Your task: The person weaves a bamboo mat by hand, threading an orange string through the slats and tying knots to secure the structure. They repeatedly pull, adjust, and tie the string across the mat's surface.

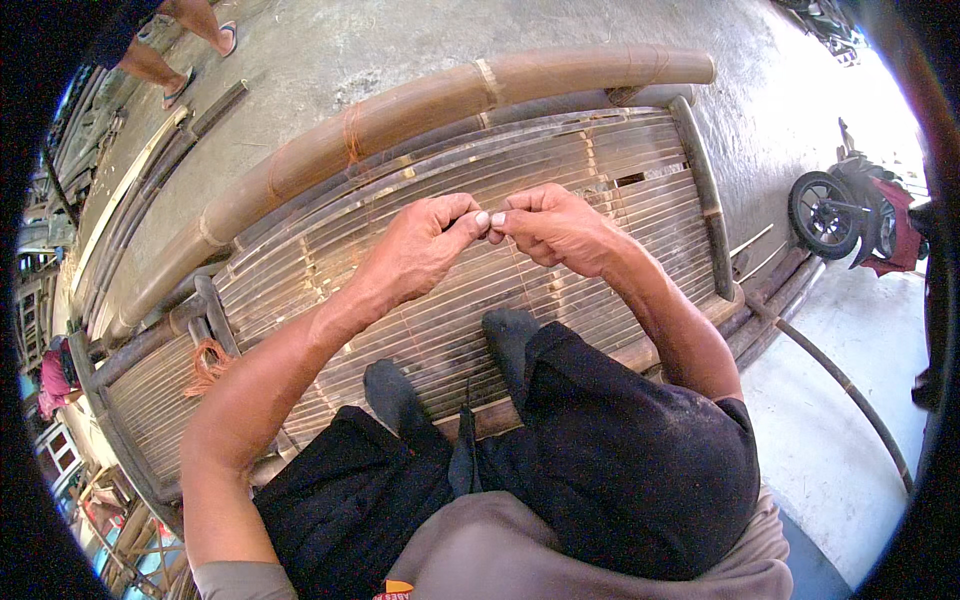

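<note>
Outdoor yard, bare concrete floor [640, 40], sunlit at the right edge. A slatted bamboo panel [560, 170] lies flat on it, framed by dark bamboo poles, with one thick pale bamboo pole [420, 105] running along its far side.

The person squats on the panel, dark-socked feet [505, 335] planted on the slats, black trousers filling the lower middle of the view.

Both hands are raised above the panel's centre, fingertips meeting. Left hand [425, 245]: thumb and forefinger pinched narrow. Right hand [555, 228]: the same, fingers curled in, thumb tip against the left thumb tip. A thin orange thread [522, 275] appears to drop from the pinch toward the slats; it is too fine to say which hand has it, or whether both do.

A loose bundle of orange cord [207, 362] sits at the left end of the panel, beside the frame pole, well apart from the hands.

Far right: a red motorcycle [850, 215] parked on the concrete. Top left: another person's legs in sandals [180, 45], well away.
</note>
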The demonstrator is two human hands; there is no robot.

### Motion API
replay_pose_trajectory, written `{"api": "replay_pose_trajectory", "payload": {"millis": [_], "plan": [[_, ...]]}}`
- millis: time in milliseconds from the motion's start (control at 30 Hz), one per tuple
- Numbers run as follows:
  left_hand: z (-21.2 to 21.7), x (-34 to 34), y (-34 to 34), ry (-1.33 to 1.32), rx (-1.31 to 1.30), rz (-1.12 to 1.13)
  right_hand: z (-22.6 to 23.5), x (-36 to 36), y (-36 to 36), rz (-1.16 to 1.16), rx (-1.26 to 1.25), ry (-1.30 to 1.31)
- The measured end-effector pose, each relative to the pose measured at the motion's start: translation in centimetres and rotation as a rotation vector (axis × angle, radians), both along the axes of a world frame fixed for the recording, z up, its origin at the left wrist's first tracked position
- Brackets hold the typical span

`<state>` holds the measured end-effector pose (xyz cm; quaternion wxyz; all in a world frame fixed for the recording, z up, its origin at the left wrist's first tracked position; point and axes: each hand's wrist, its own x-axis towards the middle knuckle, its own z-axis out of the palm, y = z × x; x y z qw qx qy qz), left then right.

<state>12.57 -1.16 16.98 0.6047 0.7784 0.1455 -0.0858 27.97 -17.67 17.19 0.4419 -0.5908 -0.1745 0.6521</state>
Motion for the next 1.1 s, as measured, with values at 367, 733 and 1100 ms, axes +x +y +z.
{"api": "replay_pose_trajectory", "payload": {"millis": [367,733,1100], "plan": [[-5.5,-0.6,0.6,0.062,0.131,0.166,-5.4,1.8,-4.0,0.068,-0.004,-0.236],[-12.3,-6.6,3.0,0.302,0.147,0.176,-8.3,2.4,-11.6,0.172,-0.155,-0.804],[-7.7,-1.2,-3.7,-0.402,0.559,-0.203,-7.7,-2.9,-7.4,0.198,0.027,-0.943]]}}
